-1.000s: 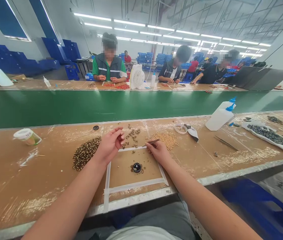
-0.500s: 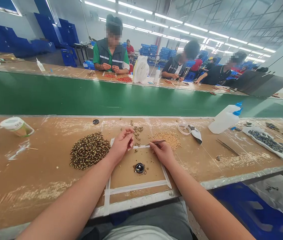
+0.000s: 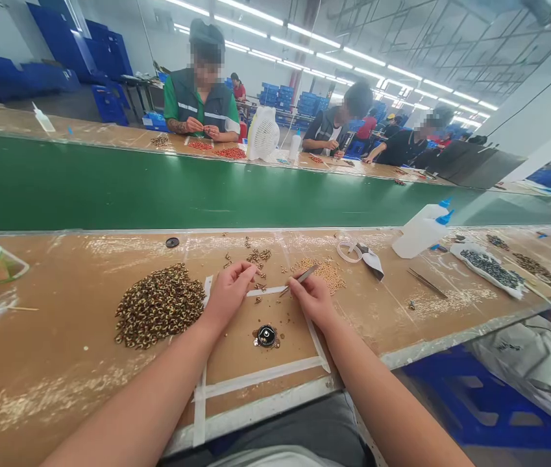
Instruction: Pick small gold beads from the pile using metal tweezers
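My right hand (image 3: 315, 299) grips a pair of tweezers (image 3: 309, 272), whose tips slant down to the left over the work area. My left hand (image 3: 229, 293) has its fingers pinched together just left of the tips; whatever it may hold is too small to make out. Below both hands, a small black round dish (image 3: 266, 335) with glossy dark contents sits on the taped brown board (image 3: 236, 357). Small metallic pieces (image 3: 258, 256) lie scattered beyond my fingertips. Behind my right hand is a pile of small tan beads (image 3: 330, 275).
A large heap of dark and gold pieces (image 3: 161, 305) lies left of my arm. Rightward are a white ring (image 3: 349, 252), spare tweezers (image 3: 428, 283) and white bottles with blue tips (image 3: 418, 233). A green belt (image 3: 207, 194) runs between me and the co-workers opposite.
My right hand has turned the tweezers steeper, so their tips now show pointing down left. My left hand stays pinched, slightly lower. The whole view has shifted a little.
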Tool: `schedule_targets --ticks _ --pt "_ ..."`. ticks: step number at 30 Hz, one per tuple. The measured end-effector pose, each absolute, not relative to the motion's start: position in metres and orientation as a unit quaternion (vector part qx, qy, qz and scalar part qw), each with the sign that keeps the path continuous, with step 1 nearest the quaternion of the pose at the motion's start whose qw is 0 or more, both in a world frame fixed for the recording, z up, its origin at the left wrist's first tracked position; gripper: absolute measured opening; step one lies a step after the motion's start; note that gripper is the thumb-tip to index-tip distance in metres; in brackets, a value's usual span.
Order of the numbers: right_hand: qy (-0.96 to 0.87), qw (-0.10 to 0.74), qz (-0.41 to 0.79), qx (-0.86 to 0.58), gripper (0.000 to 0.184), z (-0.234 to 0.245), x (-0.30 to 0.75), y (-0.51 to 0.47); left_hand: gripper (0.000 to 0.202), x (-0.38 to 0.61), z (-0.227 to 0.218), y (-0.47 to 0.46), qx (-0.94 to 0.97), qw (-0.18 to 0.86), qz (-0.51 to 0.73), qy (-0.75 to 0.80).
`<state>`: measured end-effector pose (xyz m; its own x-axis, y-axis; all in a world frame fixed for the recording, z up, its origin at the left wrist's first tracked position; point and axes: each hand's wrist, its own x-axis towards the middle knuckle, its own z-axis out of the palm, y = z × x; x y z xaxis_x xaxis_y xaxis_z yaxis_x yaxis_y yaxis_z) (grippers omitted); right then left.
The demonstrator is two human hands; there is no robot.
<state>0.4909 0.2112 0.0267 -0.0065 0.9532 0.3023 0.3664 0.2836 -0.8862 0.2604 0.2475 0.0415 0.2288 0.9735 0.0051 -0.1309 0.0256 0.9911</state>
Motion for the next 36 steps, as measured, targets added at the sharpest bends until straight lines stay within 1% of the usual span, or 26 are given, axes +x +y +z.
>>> schedule_targets --ticks 2,4,10,15,25,32,34,36 --pt "-0.689 0.436 0.287 -0.502 0.047 0.027 0.493 0.207 0.03 0.261 0.043 0.248 0.517 0.584 0.476 0.406" --pt "-0.717 0.412 0.271 -0.492 0.044 0.03 0.492 0.205 0.03 0.261 0.045 0.247 0.516 0.583 0.48 0.404" --pt "-0.73 0.404 0.267 -0.481 0.039 0.032 0.486 0.207 0.03 0.262 0.043 0.245 0.509 0.592 0.473 0.408" --pt "-0.74 0.39 0.269 -0.477 0.043 0.031 0.483 0.207 0.032 0.264 0.039 0.246 0.53 0.591 0.456 0.402" --pt "-0.744 0.431 0.249 -0.447 0.04 0.027 0.484 0.21 0.037 0.262 0.038 0.247 0.573 0.569 0.427 0.408" --pt "-0.754 0.413 0.257 -0.441 0.04 0.021 0.482 0.213 0.035 0.263 0.036 0.247 0.587 0.565 0.406 0.414" --pt "-0.74 0.443 0.256 -0.437 0.04 0.023 0.481 0.212 0.035 0.263 0.037 0.247 0.588 0.567 0.403 0.413" --pt "-0.703 0.497 0.277 -0.427 0.043 0.025 0.48 0.21 0.036 0.264 0.038 0.246 0.59 0.569 0.398 0.411"
